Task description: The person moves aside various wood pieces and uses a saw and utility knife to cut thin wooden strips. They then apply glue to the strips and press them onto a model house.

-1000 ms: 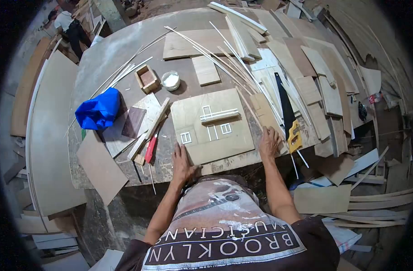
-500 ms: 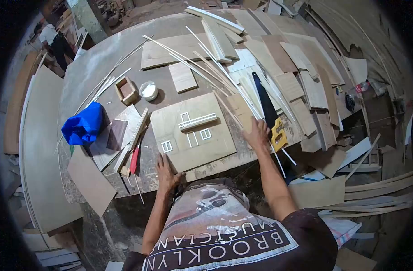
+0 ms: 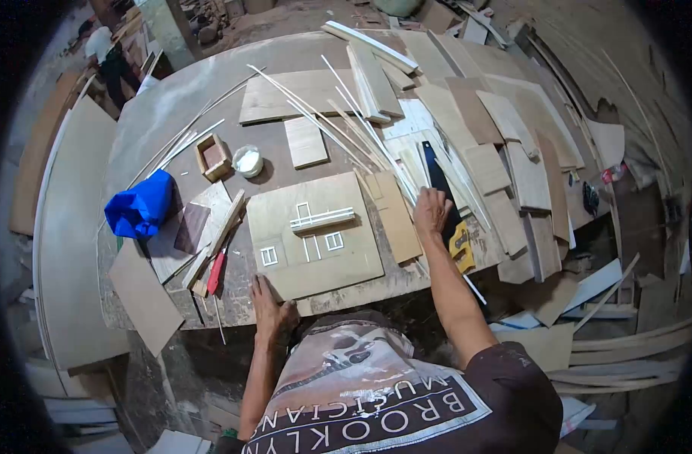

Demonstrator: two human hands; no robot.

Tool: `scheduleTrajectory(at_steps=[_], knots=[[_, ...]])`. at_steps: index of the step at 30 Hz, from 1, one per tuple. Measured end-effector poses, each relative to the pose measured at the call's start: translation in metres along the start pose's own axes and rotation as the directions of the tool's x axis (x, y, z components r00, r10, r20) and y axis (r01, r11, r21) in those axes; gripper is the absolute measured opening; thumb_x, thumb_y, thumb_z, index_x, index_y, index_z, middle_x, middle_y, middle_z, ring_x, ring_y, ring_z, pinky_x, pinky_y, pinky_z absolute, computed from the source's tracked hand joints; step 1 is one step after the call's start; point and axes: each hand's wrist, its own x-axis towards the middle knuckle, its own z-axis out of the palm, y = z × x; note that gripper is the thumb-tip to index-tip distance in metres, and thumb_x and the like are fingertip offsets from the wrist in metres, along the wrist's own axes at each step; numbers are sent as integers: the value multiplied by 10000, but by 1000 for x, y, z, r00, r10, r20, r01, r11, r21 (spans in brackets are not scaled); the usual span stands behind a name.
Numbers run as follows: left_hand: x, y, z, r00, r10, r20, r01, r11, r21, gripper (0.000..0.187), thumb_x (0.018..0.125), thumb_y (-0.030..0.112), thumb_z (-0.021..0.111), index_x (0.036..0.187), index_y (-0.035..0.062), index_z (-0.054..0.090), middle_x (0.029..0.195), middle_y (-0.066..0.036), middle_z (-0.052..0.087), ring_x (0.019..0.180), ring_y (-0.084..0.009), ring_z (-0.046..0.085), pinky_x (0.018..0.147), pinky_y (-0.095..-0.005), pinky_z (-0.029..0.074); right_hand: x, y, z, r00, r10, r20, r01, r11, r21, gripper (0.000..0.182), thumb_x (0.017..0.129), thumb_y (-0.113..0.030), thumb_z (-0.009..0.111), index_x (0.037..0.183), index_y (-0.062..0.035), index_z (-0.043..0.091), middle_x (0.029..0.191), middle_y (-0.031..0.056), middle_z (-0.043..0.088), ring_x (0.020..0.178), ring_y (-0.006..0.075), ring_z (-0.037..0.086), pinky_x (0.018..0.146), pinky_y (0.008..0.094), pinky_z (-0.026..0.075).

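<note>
At the person's twelve o'clock, the board [image 3: 316, 276] bears white frames [image 3: 269, 256] and a ledge [image 3: 323, 219], with loose strips [image 3: 392, 161] unused toward one; the left hand [image 3: 269, 310] lies open at its seven, the right hand [image 3: 433, 212] curls near three, hold unclear.

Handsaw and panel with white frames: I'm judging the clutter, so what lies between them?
In the head view, a tan board lies beside the panel, then pale strips nearer the handsaw; the right hand covers some strips.

Gap left, obstacles right
I could pass between tub [image 3: 248, 163] and board [image 3: 338, 268]; strips [image 3: 404, 172] and saw [image 3: 459, 244] block the right.
</note>
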Motion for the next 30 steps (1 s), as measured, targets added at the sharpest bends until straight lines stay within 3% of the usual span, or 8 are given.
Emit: scheduleTrajectory(at_steps=[3,14,17,20,22,26,29,30], knots=[[-12,-5,13,993,-4,-118,4,1000,-8,1043,707,260,796,1482,-122,213,1530,-374,210,1416,-531,207,1197,-538,191,17,10,6,997,58,-52,-59,998,-16,137,895,-162,588,1000,-90,638,994,75,630,1016,272,560,859,453,399],[-30,23,15,977,-132,-168,129,991,-27,882,800,194,737,1476,-108,257,1531,-352,234,1412,-508,238,1182,-549,214,54,10,33,995,80,-61,-80,997,-12,115,835,-161,606,909,-79,638,929,124,630,890,318,613,807,510,419],[-30,19,20,980,-116,-159,117,993,-5,883,800,199,741,1480,-96,260,1535,-344,235,1405,-516,243,1177,-552,225,93,-11,13,971,109,-211,-63,974,216,114,851,-156,585,923,-67,597,923,153,617,882,375,620,724,539,471],[-28,16,22,983,-132,-131,138,989,43,896,780,207,768,1479,-71,281,1519,-336,266,1387,-517,270,1163,-552,256,151,-42,-39,865,152,-478,142,840,523,115,877,-78,554,954,6,569,902,207,587,848,407,600,709,484,494],[-26,13,22,985,-115,-126,124,990,66,894,764,204,786,1468,-63,304,1499,-334,293,1374,-515,289,1153,-555,272,188,-54,-76,754,125,-645,302,806,510,122,884,-76,551,959,20,563,842,200,555,778,402,567,685,485,466],[-25,12,6,994,-71,-78,73,997,25,829,774,194,776,1434,-66,348,1441,-329,354,1324,-511,340,1130,-551,302,199,-93,-182,870,124,-477,323,589,741,150,911,-124,562,1010,-20,604,703,209,586,660,405,595,616,466,470],[-23,14,-11,996,2,-89,0,1000,19,756,788,179,753,1404,-69,392,1376,-321,411,1266,-497,390,1083,-529,351,161,-115,-190,873,-28,-488,402,607,685,187,968,-179,555,1030,-45,670,729,229,615,641,401,620,572,427,474],[-21,11,-17,998,9,-63,-11,999,-32,737,792,174,745,1399,-67,404,1360,-318,423,1251,-495,401,1068,-525,364,136,-122,-185,933,-60,-354,306,648,697,212,981,-185,554,1034,-22,679,730,247,606,633,381,625,576,421,477]])
